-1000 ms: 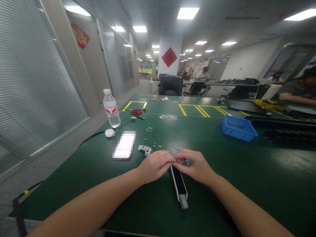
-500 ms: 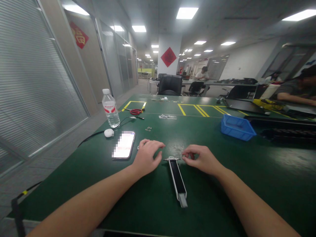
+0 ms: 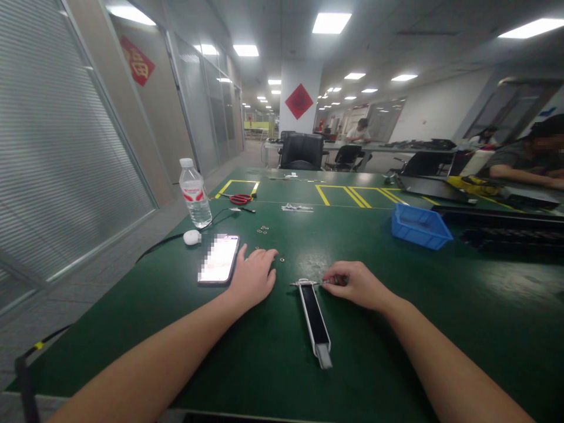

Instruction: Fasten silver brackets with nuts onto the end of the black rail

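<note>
A slim white-framed device with a black inset (image 3: 315, 317) lies on the green table, its grey tab pointing toward me. A thin metal rod (image 3: 296, 284) crosses its far end. My right hand (image 3: 355, 283) pinches a small metal piece at the rod's right tip; the fingers mostly cover it. To the left, my left hand (image 3: 253, 276) rests low over the table with its fingers spread. A small metal ring (image 3: 282, 259) lies just beyond its fingertips, and others sit partly behind the fingers. Several more small rings (image 3: 263, 229) lie farther off.
A phone (image 3: 219, 259) lies close beside my left hand, with a white earbud case (image 3: 191, 237) and a water bottle (image 3: 195, 194) beyond. Red-handled scissors (image 3: 241, 199) and a cable lie farther back. At the right stands a blue bin (image 3: 420, 227); a person sits at the far right.
My left hand has moved left and down, away from the device, uncovering a small ring. The right-hand fingers have come in to the rod's right tip.
</note>
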`<action>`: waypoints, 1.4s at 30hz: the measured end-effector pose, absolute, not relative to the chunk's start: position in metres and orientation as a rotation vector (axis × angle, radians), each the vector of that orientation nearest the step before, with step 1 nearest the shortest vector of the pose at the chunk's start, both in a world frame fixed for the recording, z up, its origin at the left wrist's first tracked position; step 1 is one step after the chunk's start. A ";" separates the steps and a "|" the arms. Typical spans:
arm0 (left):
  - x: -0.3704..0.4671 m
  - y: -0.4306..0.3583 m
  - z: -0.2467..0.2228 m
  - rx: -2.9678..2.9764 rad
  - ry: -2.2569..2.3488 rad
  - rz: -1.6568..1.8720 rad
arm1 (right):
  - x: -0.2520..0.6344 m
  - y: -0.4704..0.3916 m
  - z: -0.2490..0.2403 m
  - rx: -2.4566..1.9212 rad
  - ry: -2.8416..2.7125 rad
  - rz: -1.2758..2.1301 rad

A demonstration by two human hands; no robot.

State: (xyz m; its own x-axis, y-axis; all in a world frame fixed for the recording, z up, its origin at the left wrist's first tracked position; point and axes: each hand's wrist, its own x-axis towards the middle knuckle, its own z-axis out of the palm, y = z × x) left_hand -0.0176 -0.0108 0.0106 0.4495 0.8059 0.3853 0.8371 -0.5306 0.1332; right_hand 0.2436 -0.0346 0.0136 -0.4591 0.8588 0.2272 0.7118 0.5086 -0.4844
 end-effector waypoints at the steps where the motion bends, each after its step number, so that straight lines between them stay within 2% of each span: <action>1: -0.017 -0.011 0.010 -2.609 -1.483 -0.624 | 0.243 -0.034 0.013 -1.292 -2.318 0.447; 42: -0.017 -0.014 0.019 -2.729 -1.337 -0.608 | 0.235 -0.036 0.010 -1.213 -2.318 0.428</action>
State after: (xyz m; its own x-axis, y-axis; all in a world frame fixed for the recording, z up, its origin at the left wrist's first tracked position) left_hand -0.0169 -0.0143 0.0190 0.5510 0.7513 0.3632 0.7679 -0.6269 0.1320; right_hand 0.2353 -0.0364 0.0100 -0.4881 0.8290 0.2731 0.6766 0.5570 -0.4816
